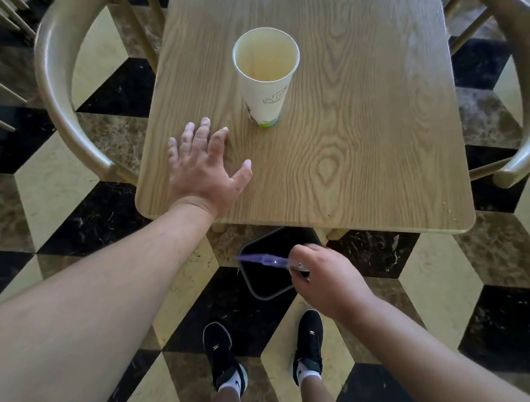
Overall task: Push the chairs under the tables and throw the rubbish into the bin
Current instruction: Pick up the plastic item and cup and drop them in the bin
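The table [362, 154] fills most of my view, with one chair [55, 97] tucked at its left side and another chair [523, 98] at its right; both appear already pushed in. The bin [261, 280], black and open-topped, stands on the floor just under the table's near edge, directly in front of my feet.

My left hand [204, 170] lies flat and spread wide on the table top, near the left corner, holding nothing. My right hand [325, 280] is closed around a thin purple item [260, 259], possibly a straw or wrapper; motion blur prevents identification. It is held directly above the bin opening.

The paper cup [266, 76] stands upright near the table centre, just beyond my left fingertips and apart from them. I judge it light and thin-walled, so it will crush under a hard squeeze and tip easily. It may hold some liquid. Grip it around the mid-wall, gently, and keep it upright.
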